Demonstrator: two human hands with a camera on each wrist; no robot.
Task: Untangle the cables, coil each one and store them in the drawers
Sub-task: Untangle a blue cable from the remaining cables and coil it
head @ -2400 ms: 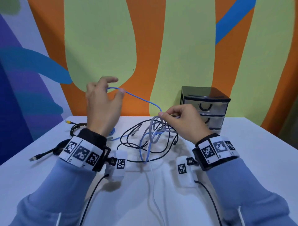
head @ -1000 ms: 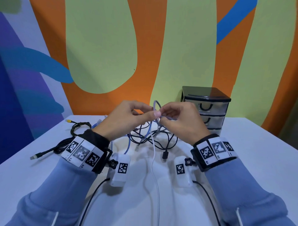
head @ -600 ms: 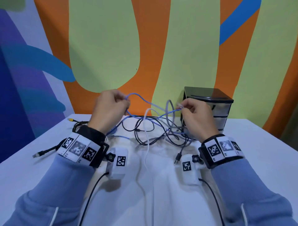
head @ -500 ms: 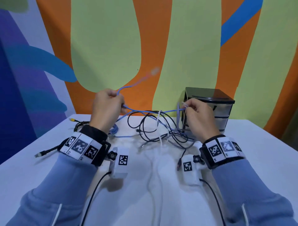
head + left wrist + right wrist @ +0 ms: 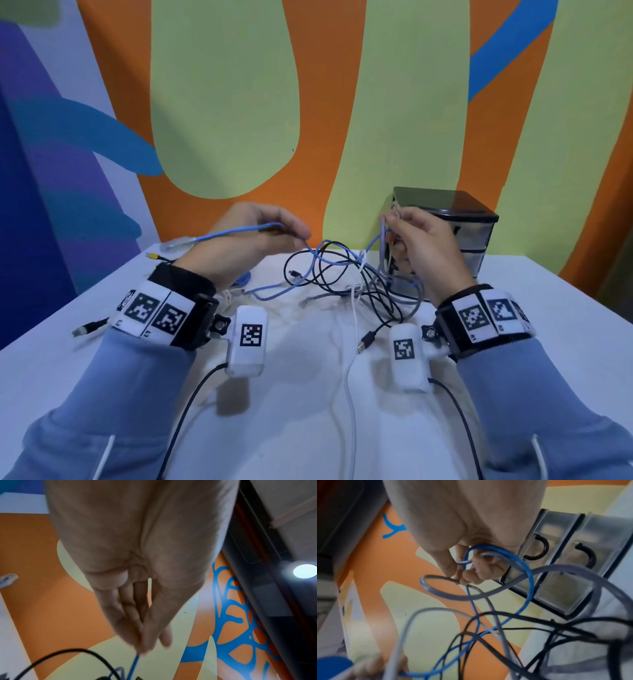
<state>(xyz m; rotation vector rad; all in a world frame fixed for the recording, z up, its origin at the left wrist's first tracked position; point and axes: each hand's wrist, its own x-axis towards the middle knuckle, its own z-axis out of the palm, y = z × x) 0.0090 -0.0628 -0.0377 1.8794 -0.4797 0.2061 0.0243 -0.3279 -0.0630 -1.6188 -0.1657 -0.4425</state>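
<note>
Pinched in my left hand [image 5: 298,236] is the blue cable [image 5: 239,230]; its clear plug [image 5: 178,244] sticks out past the wrist to the left. The left wrist view shows the fingertips [image 5: 144,646] closed on the blue cable [image 5: 135,661]. My right hand [image 5: 394,222], raised in front of the drawer unit [image 5: 472,226], pinches a grey cable loop [image 5: 471,596] together with a bend of the blue cable [image 5: 529,582]. Between the hands hangs a tangle [image 5: 346,277] of black, blue, grey and white cables, partly lifted off the white table [image 5: 548,342].
A black USB plug [image 5: 364,342] dangles near my right wrist. A white cable [image 5: 352,394] runs toward me. At the left lie a black cable with a yellow tip [image 5: 150,255] and another plug [image 5: 82,330]. The drawers [image 5: 556,561] are closed.
The blue cable's free end, whipping up above my left hand half a second ago, has swung down and out to the left. My right hand stays by the drawers, holding the cables.
</note>
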